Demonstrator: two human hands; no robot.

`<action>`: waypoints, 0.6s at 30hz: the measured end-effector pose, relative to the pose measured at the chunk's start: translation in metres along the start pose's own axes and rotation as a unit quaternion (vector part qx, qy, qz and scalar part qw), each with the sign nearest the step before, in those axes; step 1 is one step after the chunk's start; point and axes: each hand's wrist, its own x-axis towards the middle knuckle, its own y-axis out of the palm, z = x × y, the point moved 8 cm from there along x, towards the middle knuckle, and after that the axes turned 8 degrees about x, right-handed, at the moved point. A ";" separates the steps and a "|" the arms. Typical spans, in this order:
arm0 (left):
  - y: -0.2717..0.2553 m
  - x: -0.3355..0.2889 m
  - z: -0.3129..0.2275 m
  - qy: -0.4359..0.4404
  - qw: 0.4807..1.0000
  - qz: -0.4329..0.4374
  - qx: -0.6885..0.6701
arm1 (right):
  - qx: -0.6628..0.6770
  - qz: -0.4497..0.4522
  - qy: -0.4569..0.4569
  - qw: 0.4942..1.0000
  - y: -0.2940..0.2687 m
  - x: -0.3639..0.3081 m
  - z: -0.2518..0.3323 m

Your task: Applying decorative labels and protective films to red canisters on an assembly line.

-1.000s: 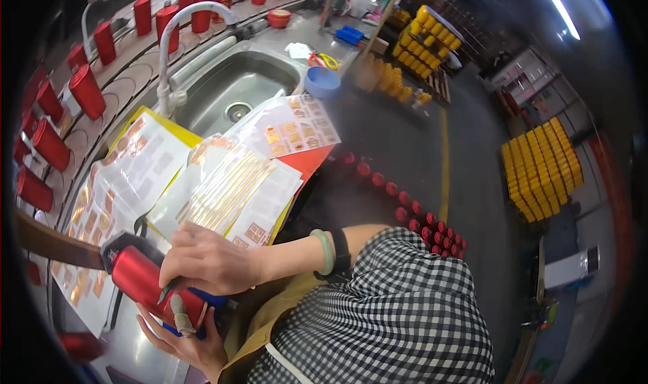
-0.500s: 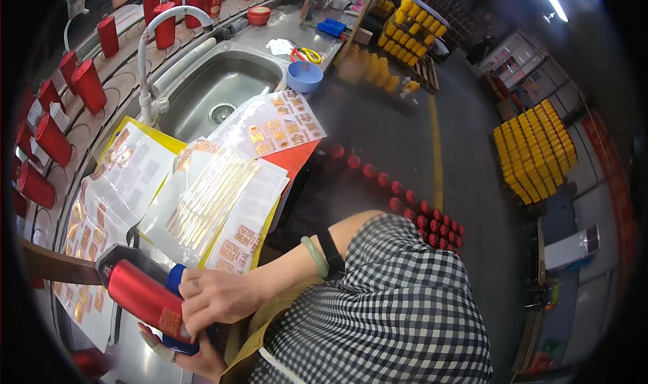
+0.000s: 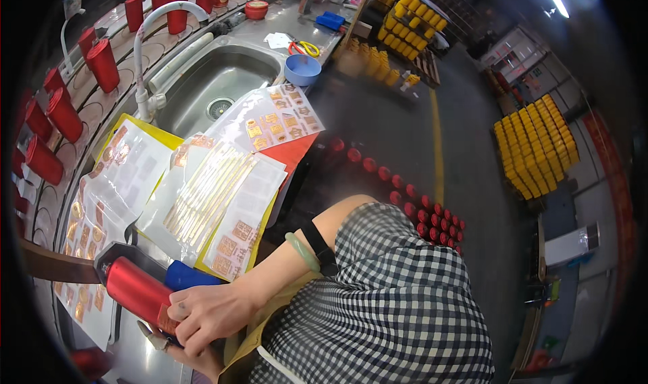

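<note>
A shiny red cylindrical canister (image 3: 138, 289) lies tilted at the lower left, its far end against a dark angular holder (image 3: 111, 257). My right hand (image 3: 212, 313) curls over its near end, fingertips closed at a gold-and-red sticker (image 3: 167, 321) on the side. From below, my left hand (image 3: 199, 362) wraps round the same end. A pale cover is on one of its fingers, and most of that hand is hidden. Beside the canister, behind my right hand, is a blue thing (image 3: 192, 276), partly covered, its kind unclear.
Sticker sheets (image 3: 209, 195) spread over the counter beside a steel sink (image 3: 216, 80) with a white tap (image 3: 140, 67). Red canisters (image 3: 64, 114) stand on a curved conveyor at left. A blue bowl (image 3: 302, 69) and scissors (image 3: 307, 48) lie beyond. A brown bar (image 3: 57, 262) juts in.
Canisters on the conveyor have moved farther away along it. My right hand has shifted slightly down along the canister's near end, and more of the blue thing shows.
</note>
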 end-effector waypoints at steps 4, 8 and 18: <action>-0.001 -0.002 0.002 -0.013 0.999 -0.013 0.046 | -0.011 -0.075 0.130 0.989 -0.026 0.010 -0.041; -0.001 -0.005 -0.009 0.075 0.995 -0.053 0.037 | -0.123 -0.098 0.075 0.985 -0.047 0.015 -0.036; -0.020 -0.037 -0.025 0.355 0.831 -0.181 0.389 | -0.051 -0.120 0.120 0.984 -0.049 0.015 -0.041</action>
